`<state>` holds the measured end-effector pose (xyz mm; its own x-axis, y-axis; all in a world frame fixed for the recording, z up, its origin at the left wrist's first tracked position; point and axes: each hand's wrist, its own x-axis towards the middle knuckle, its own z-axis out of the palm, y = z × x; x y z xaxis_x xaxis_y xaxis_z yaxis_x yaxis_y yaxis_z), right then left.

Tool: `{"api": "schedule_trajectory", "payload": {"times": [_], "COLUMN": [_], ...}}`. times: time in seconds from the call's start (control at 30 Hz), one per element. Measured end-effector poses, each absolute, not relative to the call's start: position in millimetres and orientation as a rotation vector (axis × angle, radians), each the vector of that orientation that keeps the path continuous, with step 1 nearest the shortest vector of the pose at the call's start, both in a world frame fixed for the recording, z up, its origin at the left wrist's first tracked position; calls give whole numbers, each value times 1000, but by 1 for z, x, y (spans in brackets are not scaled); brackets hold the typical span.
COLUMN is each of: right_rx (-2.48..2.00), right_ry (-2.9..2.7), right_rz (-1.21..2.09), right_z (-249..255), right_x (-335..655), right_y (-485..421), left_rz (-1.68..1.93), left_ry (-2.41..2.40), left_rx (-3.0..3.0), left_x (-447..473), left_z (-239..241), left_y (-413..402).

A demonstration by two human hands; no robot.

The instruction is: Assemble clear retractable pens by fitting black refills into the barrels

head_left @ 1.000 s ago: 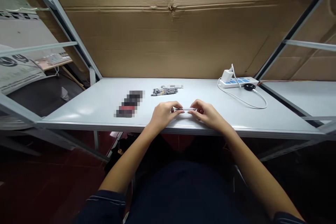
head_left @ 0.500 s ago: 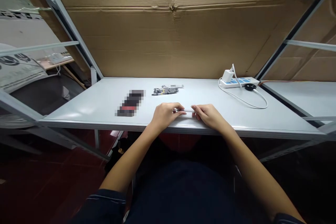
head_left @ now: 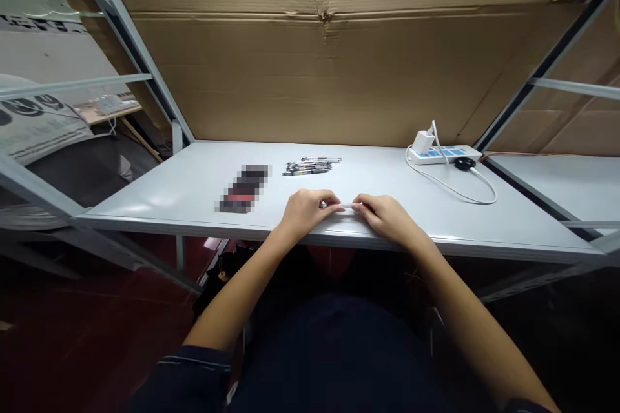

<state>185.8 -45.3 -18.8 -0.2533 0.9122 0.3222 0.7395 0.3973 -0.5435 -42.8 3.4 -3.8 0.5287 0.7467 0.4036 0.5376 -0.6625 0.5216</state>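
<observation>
Both my hands rest on the near edge of the pale grey table (head_left: 159, 193). My left hand (head_left: 305, 210) and my right hand (head_left: 385, 214) each pinch one end of a thin white pen-like stick (head_left: 347, 207) held level between them, fingers closed. A small pile of dark pens (head_left: 310, 166) lies farther back on the table, beyond my left hand. A blurred black and red object (head_left: 242, 188) lies to the left of the pile.
A white power strip (head_left: 443, 153) with a plugged charger (head_left: 421, 141) and a looping white cable (head_left: 455, 190) sits at the back right. A cardboard sheet (head_left: 320, 71) walls off the back. Metal frame bars (head_left: 130, 45) slant at both sides.
My hands have drawn slightly apart along the stick, showing more of it between them. The view has shifted a little.
</observation>
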Motion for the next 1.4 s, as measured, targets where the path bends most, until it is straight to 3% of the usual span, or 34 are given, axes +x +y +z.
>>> {"api": "schedule_trajectory", "payload": {"times": [0.47,0.73,1.17,1.4], "right_rx": [-1234,-1106,-1112,-1326], "right_ry": [-2254,-2266,-2272,-2175], "right_rz": [305,157,257,201], "right_z": [39,16,-1,18], "right_x": [178,144,151,167], "right_y": [19,33,33,106], "left_rz": [1249,1311,1278,1176], "left_ry": [1044,1029,1133,1357], "left_rx": [2094,1897,2044,2312], "left_x": [-69,-87,-78,-90], "left_z": [5,5,2,14], "left_y": [26,37,24,60]}}
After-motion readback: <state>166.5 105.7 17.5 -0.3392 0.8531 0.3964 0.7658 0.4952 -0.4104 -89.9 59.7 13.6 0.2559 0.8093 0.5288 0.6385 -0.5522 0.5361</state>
